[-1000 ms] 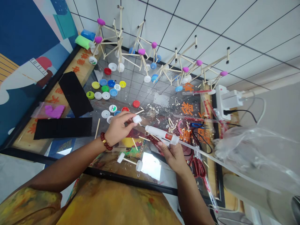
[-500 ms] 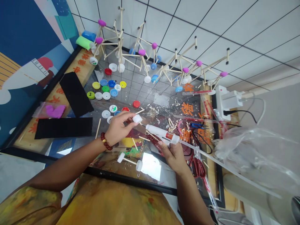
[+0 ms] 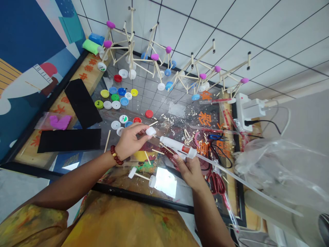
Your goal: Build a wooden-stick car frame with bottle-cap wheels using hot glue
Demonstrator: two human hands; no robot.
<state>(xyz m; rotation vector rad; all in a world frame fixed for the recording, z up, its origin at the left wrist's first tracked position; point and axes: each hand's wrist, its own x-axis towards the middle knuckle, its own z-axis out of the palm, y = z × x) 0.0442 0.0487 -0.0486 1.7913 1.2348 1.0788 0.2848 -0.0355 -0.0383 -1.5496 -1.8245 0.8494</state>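
Between the thumb and fingers of my left hand (image 3: 132, 139) is a white bottle cap (image 3: 150, 131), tipped on its side. My right hand (image 3: 189, 168) is wrapped round a white hot glue gun (image 3: 171, 142), with a long clear glue stick (image 3: 231, 173) trailing from its rear. The gun's nozzle points left at the cap, close to it; whether they touch I cannot tell. Below my hands lies a thin wooden stick with a white cap at each end (image 3: 142, 176). Loose wooden sticks (image 3: 147, 158) are scattered nearby.
Several coloured caps (image 3: 115, 97) lie beyond my left hand. Stick structures with purple blobs (image 3: 154, 57) line the back wall. Black strips (image 3: 69, 140) are at left. Red scissors (image 3: 216, 182), wood scraps (image 3: 189, 135) and a power strip (image 3: 244, 111) are at right.
The glue stick's far end has shifted slightly to the left. Both hands keep nearly the same place and the same hold; the whole view has moved a little.
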